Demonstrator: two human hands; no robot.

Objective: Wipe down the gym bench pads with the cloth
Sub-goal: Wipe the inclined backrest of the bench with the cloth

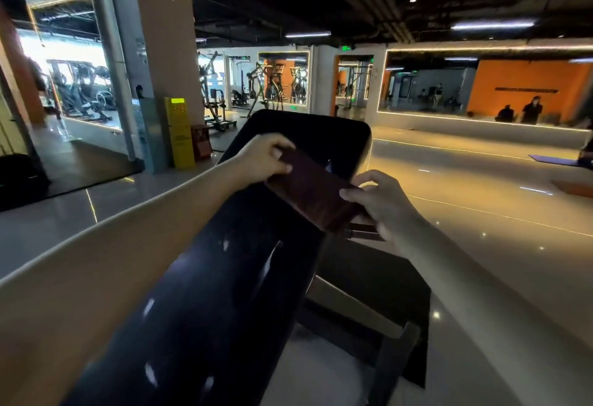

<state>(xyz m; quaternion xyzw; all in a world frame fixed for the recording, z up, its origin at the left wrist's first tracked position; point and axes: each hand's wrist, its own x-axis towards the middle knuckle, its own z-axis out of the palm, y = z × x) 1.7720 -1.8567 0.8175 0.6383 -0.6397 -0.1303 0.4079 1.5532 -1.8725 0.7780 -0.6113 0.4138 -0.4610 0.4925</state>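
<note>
Two hands are working on one cloth point(311, 190), a dark reddish-brown piece folded into a long strip, and one long black bench pad point(224, 293) is running from the lower left up to its rounded far end. The cloth is lying slantwise over the upper part of the pad, near its right edge, with the near end hanging past that edge over the floor. The left hand point(266, 155) is pinching the far end of the cloth, fingers curled over the top and thumb at the side. The right hand point(382, 203) is gripping the near end, fingers bent over the strip's edge, and a lower fold of cloth is showing beneath the palm. The pad's glossy surface is catching several small light spots along its length. Under its right side one dark frame bar point(394, 364) is standing on one dark floor mat point(404, 280). To the right the shiny floor point(481, 200) is stretching wide towards a mirrored wall, where two dark figures point(519, 112) are showing, and one purple mat point(552, 158) is lying well apart at the far right. To the left a strip of floor is separating the bench from one column and one yellow stand point(179, 133), with weight machines point(269, 84) standing further back.
</note>
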